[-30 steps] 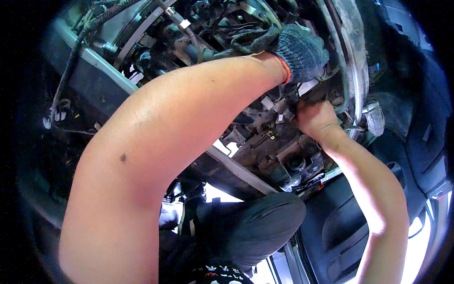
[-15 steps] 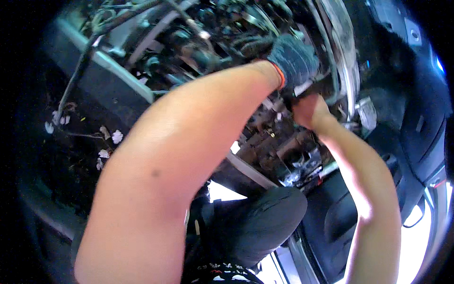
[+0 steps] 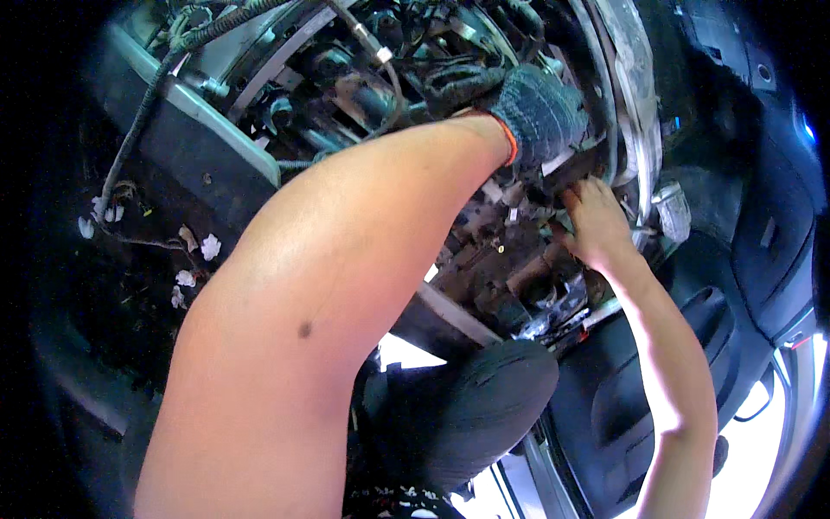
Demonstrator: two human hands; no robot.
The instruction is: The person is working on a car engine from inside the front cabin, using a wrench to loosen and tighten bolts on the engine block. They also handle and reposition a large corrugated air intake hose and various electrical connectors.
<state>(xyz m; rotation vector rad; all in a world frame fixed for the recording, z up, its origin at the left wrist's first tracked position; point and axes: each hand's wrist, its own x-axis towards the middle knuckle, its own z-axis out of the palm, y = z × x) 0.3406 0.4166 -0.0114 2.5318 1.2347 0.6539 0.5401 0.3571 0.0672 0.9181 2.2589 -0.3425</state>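
My left hand [image 3: 540, 112], in a dark knit glove with an orange cuff edge, reaches across into the exposed inner framework of a stripped vehicle interior. Its fingers are bent down out of sight, so their grip is hidden. Just below it is my bare right hand [image 3: 601, 221], fingers and thumb apart, the fingertips at a dark part [image 3: 571, 170] under the glove. A light-coloured flat piece [image 3: 558, 162] shows between the two hands. Near the right thumb lie brown, dirty housings [image 3: 527, 275] and a small brass-coloured fitting [image 3: 501, 249].
Black cable harness [image 3: 138, 130] hangs at the left, with white connectors [image 3: 210, 246] beside it. A metal beam [image 3: 207, 125] runs diagonally there. Silvery ducting or trim [image 3: 640, 112] curves along the right, near a black door panel [image 3: 640, 389]. My dark-clad knee [image 3: 510, 381] is below.
My right hand has shifted slightly right and down, and its fingers have spread from a closed fist. The gloved left hand stays in nearly the same place.
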